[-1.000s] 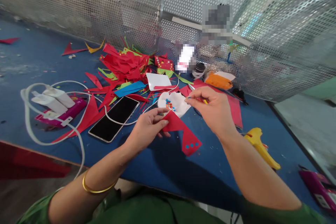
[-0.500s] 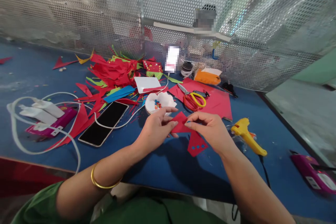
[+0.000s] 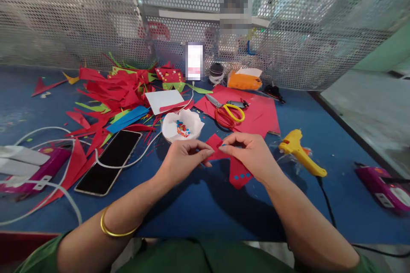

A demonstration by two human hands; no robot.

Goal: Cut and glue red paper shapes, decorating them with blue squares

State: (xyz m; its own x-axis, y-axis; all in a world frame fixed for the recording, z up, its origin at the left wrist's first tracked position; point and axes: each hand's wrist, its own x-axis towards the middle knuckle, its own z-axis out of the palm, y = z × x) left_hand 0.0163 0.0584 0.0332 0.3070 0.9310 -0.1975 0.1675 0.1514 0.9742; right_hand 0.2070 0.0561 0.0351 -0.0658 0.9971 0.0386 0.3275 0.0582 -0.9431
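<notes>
Both forearms reach in from the bottom edge over the blue table [image 3: 198, 213], the left wrist wearing a thin gold bangle [image 3: 117, 230]. The left hand [image 3: 184, 160] lies knuckles-up, its thumb and fingers pinched shut on the left edge of a red paper piece [image 3: 235, 169]. The right hand [image 3: 251, 155] mirrors it, fingertips closed on the top of the same piece, so the two hands nearly meet over it. The paper is thin, flat and angular, with a pointed lower lobe carrying a short row of small blue dots (three can be counted); it sits low over the table, just in front of the person.

Just beyond the hands is a white crinkled paper cup [image 3: 182, 126] holding tiny red and blue bits. To the left a black-screened phone [image 3: 109, 162] lies flat with a white cable [image 3: 134, 160] curving across it, and further left a magenta box [image 3: 35, 170]. To the right lies a yellow glue gun [image 3: 301, 151], plastic and glossy. Behind the cup, scissors [image 3: 227, 113] with red and yellow handles rest on a red sheet [image 3: 259, 115]. Farther back a heap of red and green paper scraps [image 3: 112, 87] spreads out, with an orange box [image 3: 245, 80] before the perforated metal screen [image 3: 80, 17]. No writing can be read anywhere.
</notes>
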